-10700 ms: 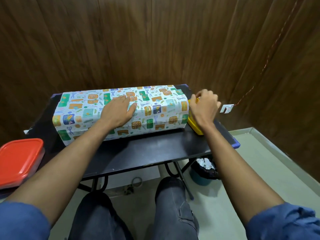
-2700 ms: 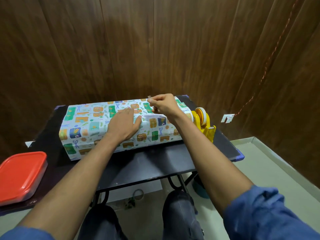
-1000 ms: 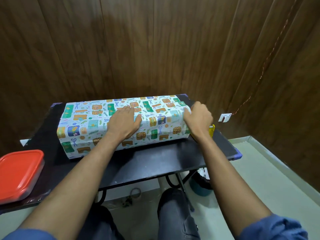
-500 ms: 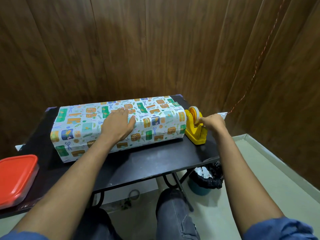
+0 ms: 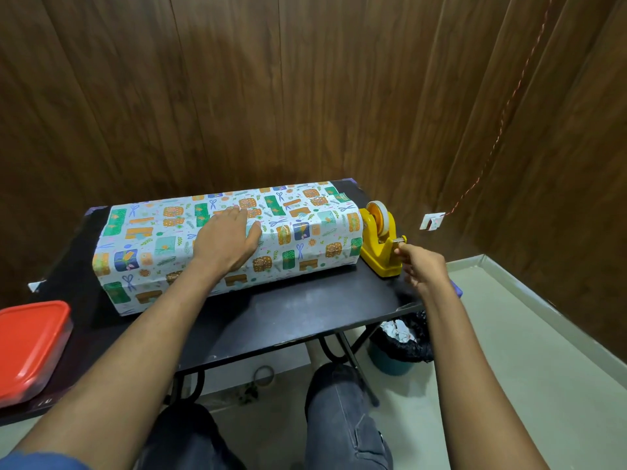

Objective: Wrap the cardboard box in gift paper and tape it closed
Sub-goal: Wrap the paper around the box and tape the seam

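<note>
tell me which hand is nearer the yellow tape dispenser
Right. The right hand is at the tape dispenser, fingertips at its cutter end. The left hand lies flat on the wrapped box, well away.

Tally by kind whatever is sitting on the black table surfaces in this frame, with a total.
Box wrapped in patterned gift paper: 1
Yellow tape dispenser with its roll: 1
Red-lidded plastic container: 1
Total: 3
The left hand presses on the box; the right hand pinches at the dispenser's cutter.

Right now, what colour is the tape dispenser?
Yellow; the tape dispenser shows clearly in the head view.
</note>
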